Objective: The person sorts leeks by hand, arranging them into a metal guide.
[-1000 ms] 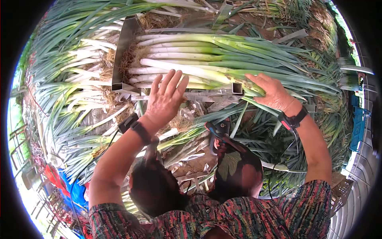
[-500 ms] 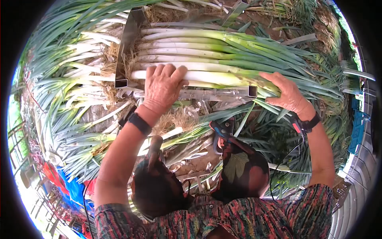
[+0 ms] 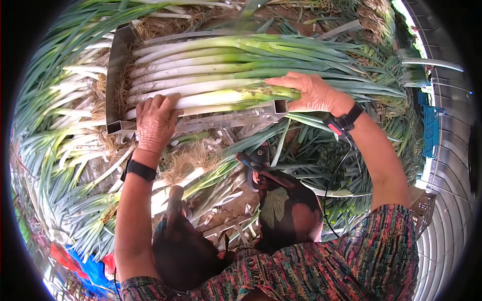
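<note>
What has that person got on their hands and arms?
No gloves on the left hand or right hand. The left wrist has a black band; the right has a black strap with a red part. The short sleeves are speckled black, pink and green.

I've got long leeks (image 3: 201,70) lying side by side in the metal frame (image 3: 116,75), white shafts left, green leaves trailing right! I see stringy roots bunched at the frame's left end.

Leeks (image 3: 196,71) lie in the frame (image 3: 116,67) before you, with a pile (image 3: 63,145) to your left and crates (image 3: 431,131) to your right.
</note>
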Demonstrator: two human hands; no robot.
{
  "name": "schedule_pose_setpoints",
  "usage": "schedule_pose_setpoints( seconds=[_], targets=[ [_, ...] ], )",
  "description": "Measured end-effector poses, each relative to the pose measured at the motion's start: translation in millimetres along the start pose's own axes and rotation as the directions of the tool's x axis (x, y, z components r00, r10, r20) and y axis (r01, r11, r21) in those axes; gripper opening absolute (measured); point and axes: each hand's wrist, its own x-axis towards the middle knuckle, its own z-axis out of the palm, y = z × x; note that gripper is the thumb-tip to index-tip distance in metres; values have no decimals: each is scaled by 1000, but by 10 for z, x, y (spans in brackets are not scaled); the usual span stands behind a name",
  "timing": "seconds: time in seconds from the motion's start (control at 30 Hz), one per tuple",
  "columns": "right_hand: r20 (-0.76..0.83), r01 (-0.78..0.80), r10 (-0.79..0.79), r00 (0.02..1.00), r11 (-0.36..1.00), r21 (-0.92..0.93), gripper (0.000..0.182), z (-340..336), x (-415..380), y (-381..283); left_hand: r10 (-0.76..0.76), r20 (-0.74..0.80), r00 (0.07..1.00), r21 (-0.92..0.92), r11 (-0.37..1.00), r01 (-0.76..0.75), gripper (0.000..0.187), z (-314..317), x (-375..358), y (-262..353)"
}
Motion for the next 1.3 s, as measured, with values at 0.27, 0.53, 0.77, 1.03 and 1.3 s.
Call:
schedule_pose_setpoints(
  seconds=[0.27,0.53,0.77,1.03,1.3],
  targets=[
    [-378,-18,-189,906,876,-482,97,857,7,183,25,-47,999,38,999,-23,36,199,-126,-74],
    [-456,-30,-167,874,919,-393,95,921,-34,95,-3,-86,996,123,992,13,41,252,-155,-34],
    [-530,67,-211,821,958,-277,85,1159,19,269,27,-82,996,56,998,-22,45,287,-151,-119],
    [-558,6,-182,809,953,-301,83,1418,122,310,137,-70,988,142,982,-126,48,410,-202,-265],
    [-557,-8,-175,812,950,-311,69,1444,133,300,99,-89,991,140,986,-86,51,320,-177,5]
  ],
)
